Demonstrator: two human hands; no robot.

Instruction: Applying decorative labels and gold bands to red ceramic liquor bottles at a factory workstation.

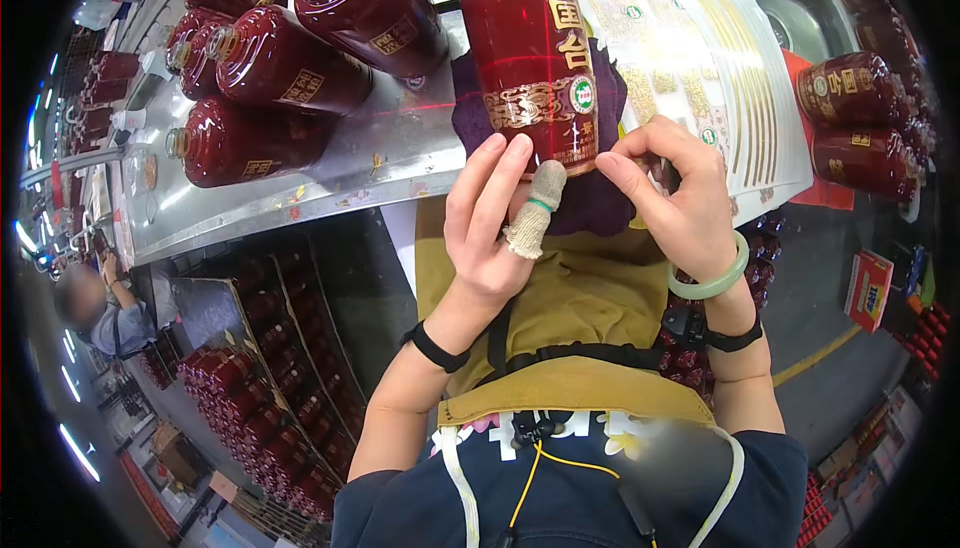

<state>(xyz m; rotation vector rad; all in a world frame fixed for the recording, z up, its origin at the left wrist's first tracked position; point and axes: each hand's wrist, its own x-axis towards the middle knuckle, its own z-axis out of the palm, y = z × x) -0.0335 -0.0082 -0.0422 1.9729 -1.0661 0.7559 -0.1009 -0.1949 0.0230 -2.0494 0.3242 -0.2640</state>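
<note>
We had one red bottle (515,33) straight ahead of us, over a dark purple cloth (595,213) at the near edge of the counter (395,163). Its long axis ran away from us, base toward our hands, neck at the far end; whether it stood or lay back, we could not tell. Our left hand (495,213) was nearer, its fingers stretched out against the lower face, not wrapped round it. Our right hand (685,188) was beside the base's right corner, thumb and forefinger bent together; we could not make out whether they pinched anything.

We counted one knitted finger cover (540,208) on the left hand and one pale green bangle (734,273) on the right wrist. Five bottles (290,58) showed closest on the left, one half hidden, and two more (850,90) foremost on the right, others behind both groups.
</note>
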